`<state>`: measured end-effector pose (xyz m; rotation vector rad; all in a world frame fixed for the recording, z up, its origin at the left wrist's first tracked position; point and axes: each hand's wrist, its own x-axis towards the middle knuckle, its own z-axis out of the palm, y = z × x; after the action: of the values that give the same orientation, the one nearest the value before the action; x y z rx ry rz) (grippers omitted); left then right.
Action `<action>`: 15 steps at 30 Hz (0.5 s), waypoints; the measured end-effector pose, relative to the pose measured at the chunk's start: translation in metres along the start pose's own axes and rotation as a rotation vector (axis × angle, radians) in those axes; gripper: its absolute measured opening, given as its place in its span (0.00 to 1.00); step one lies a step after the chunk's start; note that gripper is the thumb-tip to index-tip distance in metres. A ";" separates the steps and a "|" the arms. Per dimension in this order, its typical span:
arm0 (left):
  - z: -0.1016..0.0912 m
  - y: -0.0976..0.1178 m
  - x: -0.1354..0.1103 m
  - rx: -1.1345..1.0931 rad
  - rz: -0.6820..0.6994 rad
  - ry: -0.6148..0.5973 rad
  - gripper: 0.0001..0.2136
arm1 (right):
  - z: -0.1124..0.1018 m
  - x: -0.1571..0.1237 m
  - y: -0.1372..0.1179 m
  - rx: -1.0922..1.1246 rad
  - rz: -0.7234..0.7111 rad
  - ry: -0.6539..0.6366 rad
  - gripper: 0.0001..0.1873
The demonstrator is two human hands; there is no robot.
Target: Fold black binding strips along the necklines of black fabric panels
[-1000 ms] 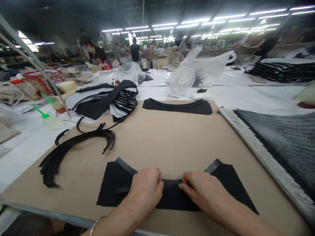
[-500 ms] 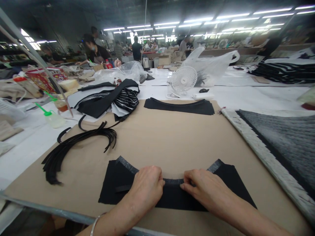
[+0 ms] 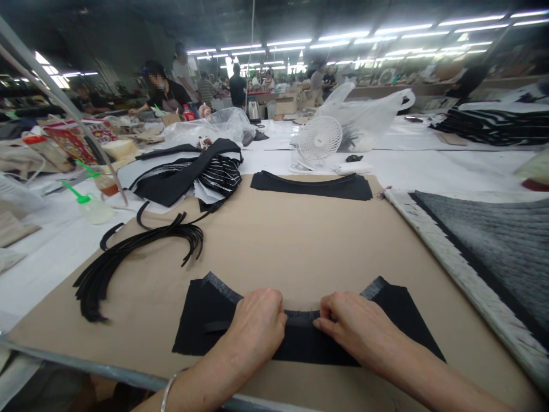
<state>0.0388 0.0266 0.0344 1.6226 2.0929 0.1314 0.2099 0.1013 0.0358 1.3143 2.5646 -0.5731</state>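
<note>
A black fabric panel (image 3: 317, 349) with a curved, grey-edged upper side lies flat in front of me. Along the middle of that curve, both hands work close together with bent fingers. My left hand (image 3: 259, 323) is closed in a pinch on a thin black strip (image 3: 217, 327), whose loose end pokes out to the left beyond my wrist. A short gap away, my right hand (image 3: 347, 320) pinches thumb against fingers at the same curved edge, on the strip as far as I can see. The fingertips partly hide what they grip.
Loose black strips (image 3: 137, 243) lie left on the brown board (image 3: 274, 246). Another stack of black panels (image 3: 311, 186) sits at its far edge, with a white fan (image 3: 319, 138) behind. A grey padded piece (image 3: 493, 246) lies right; squeeze bottles (image 3: 95, 209) stand left. People work beyond.
Both hands hold nearly the same place on the panel, fingers still pinched. In the background, a standing person has shifted to the right.
</note>
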 end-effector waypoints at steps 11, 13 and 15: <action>0.000 0.009 -0.008 0.103 0.000 0.012 0.06 | 0.000 -0.004 -0.001 -0.082 -0.006 0.032 0.09; 0.001 0.009 -0.010 0.113 0.005 0.030 0.04 | 0.000 -0.005 0.000 -0.101 -0.009 0.043 0.09; 0.004 0.008 -0.012 0.105 -0.018 0.075 0.03 | 0.001 -0.006 0.001 -0.125 -0.022 0.049 0.09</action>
<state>0.0498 0.0168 0.0382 1.6832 2.2039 0.0794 0.2142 0.0968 0.0371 1.2750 2.6101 -0.3817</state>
